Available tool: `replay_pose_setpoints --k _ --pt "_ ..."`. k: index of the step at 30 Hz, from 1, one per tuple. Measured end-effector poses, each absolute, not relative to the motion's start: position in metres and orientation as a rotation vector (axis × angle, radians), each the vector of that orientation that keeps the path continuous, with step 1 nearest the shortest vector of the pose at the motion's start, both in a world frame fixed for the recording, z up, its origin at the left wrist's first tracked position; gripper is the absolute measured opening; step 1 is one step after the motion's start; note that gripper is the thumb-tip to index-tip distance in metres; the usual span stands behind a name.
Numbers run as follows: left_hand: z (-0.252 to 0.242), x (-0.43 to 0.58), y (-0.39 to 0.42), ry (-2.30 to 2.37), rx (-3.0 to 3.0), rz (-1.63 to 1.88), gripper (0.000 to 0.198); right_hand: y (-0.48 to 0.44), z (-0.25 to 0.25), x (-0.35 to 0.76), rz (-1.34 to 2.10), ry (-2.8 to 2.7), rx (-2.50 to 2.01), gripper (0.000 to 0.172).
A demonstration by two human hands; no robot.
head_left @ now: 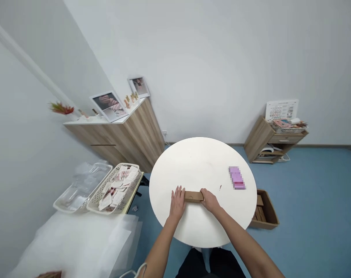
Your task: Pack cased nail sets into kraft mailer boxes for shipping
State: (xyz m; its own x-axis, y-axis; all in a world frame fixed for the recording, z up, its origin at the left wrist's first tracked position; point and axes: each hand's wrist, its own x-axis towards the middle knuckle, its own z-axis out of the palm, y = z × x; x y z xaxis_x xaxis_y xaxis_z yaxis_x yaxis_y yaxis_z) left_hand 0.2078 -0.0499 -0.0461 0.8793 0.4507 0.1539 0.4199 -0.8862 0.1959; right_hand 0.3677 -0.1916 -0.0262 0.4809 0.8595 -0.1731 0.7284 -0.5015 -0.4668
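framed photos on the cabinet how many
2, both on top of the wooden cabinet: one framed photo near its middle, the other framed photo at its far end.

There are two hands: one left hand (178, 203) and one right hand (210, 200). There is one table (201, 166). It has one brown box (193, 196) and one pink pack (237, 178) on it. There is one clear tray (101, 165) and one white basket (134, 185). There is one long cabinet (140, 131), with one big picture (108, 106) and one small picture (138, 87) on top. There is one little shelf (268, 141) and one open box (270, 210) on the floor.
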Motion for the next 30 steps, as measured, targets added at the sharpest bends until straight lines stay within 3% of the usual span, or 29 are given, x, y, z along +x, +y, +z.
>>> replay_pose_setpoints --k 8,20,25,28,30 --pt "-0.004 0.288 -0.103 0.104 2.739 0.027 0.044 -0.296 -0.003 0.39 0.342 -0.995 -2.353 0.033" --pt "0.003 0.425 -0.29 -0.255 2.612 0.098 0.05 -0.509 -0.007 0.49 0.167 -0.715 -2.231 0.042" --pt "-0.027 0.477 -0.39 -0.205 2.57 -0.038 0.054 -0.609 -0.037 0.55 0.361 -0.635 -2.158 0.051" --pt "-0.058 0.502 -0.434 -0.122 2.586 -0.089 0.052 -0.65 -0.071 0.58 0.703 -0.315 -2.016 0.064" --pt "-0.081 0.519 -0.452 -0.085 2.607 -0.083 0.052 -0.663 -0.096 0.599 0.937 -0.01 -1.832 0.059"
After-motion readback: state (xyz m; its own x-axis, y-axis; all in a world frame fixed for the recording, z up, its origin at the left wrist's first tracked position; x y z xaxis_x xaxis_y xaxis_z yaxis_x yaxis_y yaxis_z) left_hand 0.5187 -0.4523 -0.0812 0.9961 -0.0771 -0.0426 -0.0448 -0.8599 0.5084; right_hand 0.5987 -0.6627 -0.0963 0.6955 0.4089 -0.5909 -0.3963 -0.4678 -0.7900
